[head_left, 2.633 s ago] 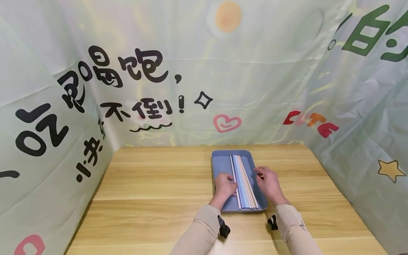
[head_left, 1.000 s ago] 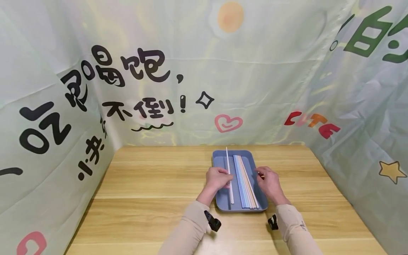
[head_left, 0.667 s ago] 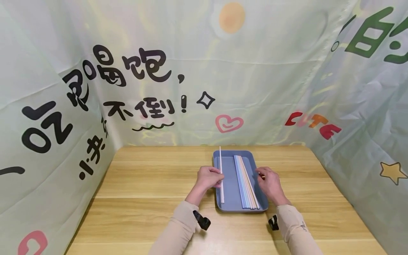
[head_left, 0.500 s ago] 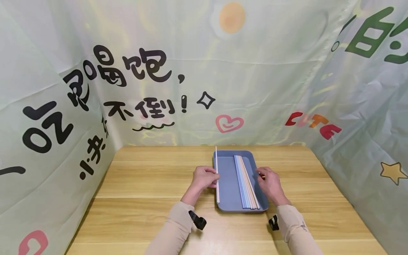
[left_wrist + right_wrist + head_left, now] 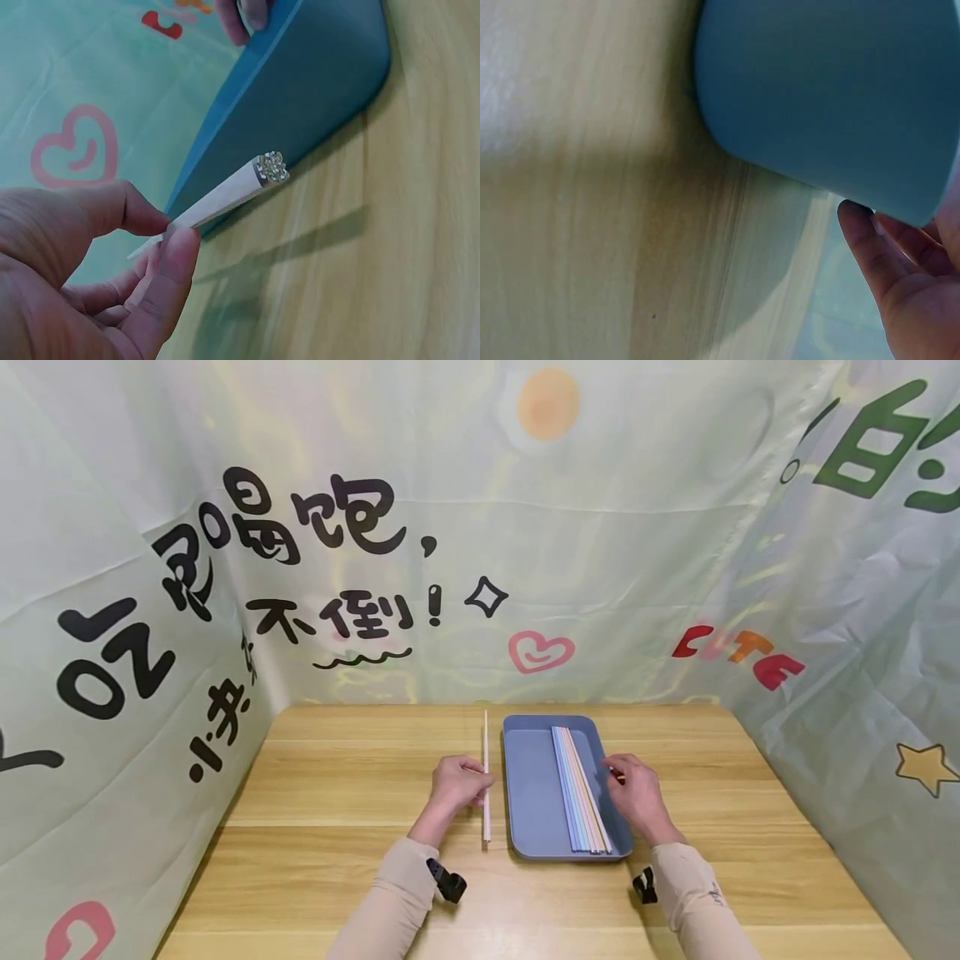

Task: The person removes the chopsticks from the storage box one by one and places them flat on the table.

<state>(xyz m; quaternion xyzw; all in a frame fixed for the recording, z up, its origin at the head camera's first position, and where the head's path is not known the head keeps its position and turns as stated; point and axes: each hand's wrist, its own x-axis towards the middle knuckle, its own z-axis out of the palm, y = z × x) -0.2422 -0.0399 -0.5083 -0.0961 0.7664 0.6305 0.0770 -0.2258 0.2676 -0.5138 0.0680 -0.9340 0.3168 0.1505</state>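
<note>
Between thumb and fingertips my left hand [image 5: 454, 783] pinches a slim whitish chopstick [image 5: 487, 820]. It points away from me, just left of the blue-grey tray [image 5: 534, 818], over the wood. In the left wrist view the chopstick [image 5: 225, 196] has a dark band and a glittery silver end facing the camera. My right hand [image 5: 636, 787] holds the tray's right rim; the right wrist view has its fingers [image 5: 870, 247] at the tray's outer wall. Several pastel chopsticks [image 5: 576, 793], blue through pink and cream, lie side by side in the tray's right half.
The tray stands on a light wooden table [image 5: 337, 793]. Printed fabric [image 5: 450, 527] hangs behind the table and along both sides. Black camera straps [image 5: 447, 882] sit at both wrists.
My left hand has lifted the whitish chopstick from the left of the bundle and carried it leftward over the tray's left rim. My right hand has stayed at the right rim.
</note>
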